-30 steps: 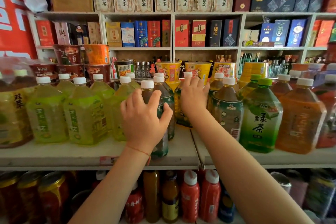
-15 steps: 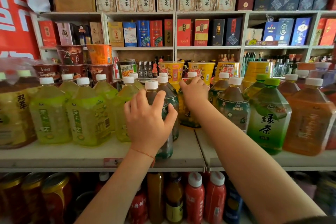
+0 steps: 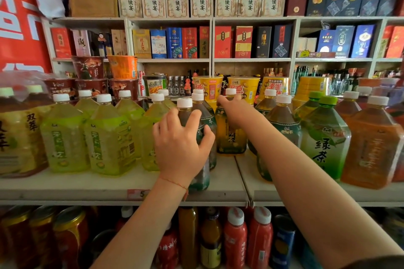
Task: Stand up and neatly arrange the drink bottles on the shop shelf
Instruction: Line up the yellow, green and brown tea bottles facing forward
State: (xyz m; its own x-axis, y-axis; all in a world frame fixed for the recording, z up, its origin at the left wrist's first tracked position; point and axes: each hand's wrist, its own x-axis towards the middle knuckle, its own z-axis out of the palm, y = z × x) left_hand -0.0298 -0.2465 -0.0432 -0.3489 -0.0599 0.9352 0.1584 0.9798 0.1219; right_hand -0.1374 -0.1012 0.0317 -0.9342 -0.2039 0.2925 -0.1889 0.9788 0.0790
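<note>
Straightening the dark tea row: left hand (image 3: 180, 148) grips the front bottle (image 3: 197, 137); right hand (image 3: 235, 111) curls round the rear bottle (image 3: 229, 135); next, probably align both upright

Boxed liquor (image 3: 189, 43) above — noodle cups (image 3: 207, 88) behind, jars (image 3: 69, 231) below.

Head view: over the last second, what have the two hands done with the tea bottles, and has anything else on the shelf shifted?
Little changed. The left hand keeps its grip on the dark front bottle, which stays upright near the shelf edge. The right hand has closed from spread fingers onto the shoulder of the amber bottle behind, which still stands in place. Neighbouring yellow-green bottles and the green-capped bottle have not shifted.
</note>
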